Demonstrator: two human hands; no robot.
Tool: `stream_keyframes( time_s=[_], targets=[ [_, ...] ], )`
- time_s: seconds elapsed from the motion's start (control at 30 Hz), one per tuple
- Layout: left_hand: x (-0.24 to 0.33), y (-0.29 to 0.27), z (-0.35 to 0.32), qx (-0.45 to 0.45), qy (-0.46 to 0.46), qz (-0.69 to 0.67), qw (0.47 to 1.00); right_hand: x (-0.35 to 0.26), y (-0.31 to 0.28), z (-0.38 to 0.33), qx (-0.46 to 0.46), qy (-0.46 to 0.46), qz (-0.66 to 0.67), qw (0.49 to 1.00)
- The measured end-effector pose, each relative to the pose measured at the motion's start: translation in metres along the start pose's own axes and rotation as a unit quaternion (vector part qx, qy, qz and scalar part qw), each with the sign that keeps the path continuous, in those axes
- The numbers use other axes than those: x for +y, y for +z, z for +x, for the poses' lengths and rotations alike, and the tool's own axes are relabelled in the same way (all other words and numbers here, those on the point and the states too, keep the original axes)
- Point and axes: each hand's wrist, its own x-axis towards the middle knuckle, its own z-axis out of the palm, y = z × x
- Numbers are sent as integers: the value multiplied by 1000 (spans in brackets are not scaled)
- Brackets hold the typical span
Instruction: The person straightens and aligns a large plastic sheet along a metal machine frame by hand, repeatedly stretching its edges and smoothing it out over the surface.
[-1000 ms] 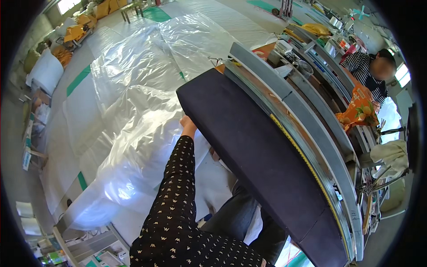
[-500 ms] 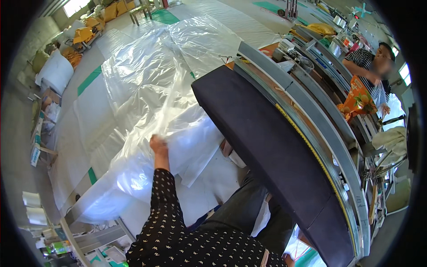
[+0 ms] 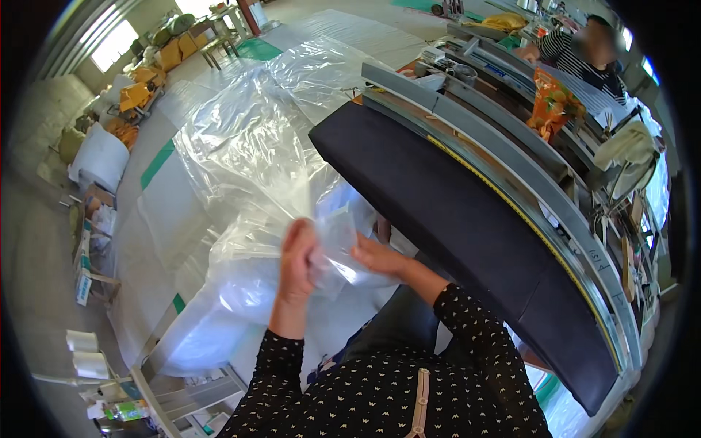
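A big clear plastic sheet runs from the floor up to my hands. My left hand is closed on a bunched fold of it in front of my chest. My right hand grips the same fold from the right, close to the left hand. A long dark padded cushion lies on the metal-railed workbench just right of my hands. My forearms in black dotted sleeves rise from the lower edge.
More clear sheeting covers the floor to the left. A person in a striped top stands beyond the bench at the upper right, by an orange bag. White rolls and a metal rack are at lower left. Yellow bags sit far back.
My left hand has pulled back from the cushion's edge toward my body, drawing the plastic along. My right hand has come into view and joined it on the fold.
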Motion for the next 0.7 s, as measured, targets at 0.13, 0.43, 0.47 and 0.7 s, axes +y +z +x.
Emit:
stream_keyframes(
  time_s=[0.13,0.43,0.47,0.7],
  targets=[
    [79,3,17,55,327,128,935,-52,58,-12,-108,147,22,983],
    [193,89,91,-245,427,-189,850,-218,-7,-17,70,-291,-57,952],
    [193,104,80,-249,429,-189,847,-239,-9,-26,112,-271,-32,955],
    [54,235,27,-330,5,-222,918,-212,-15,-98,158,-186,-115,963]
  ],
)
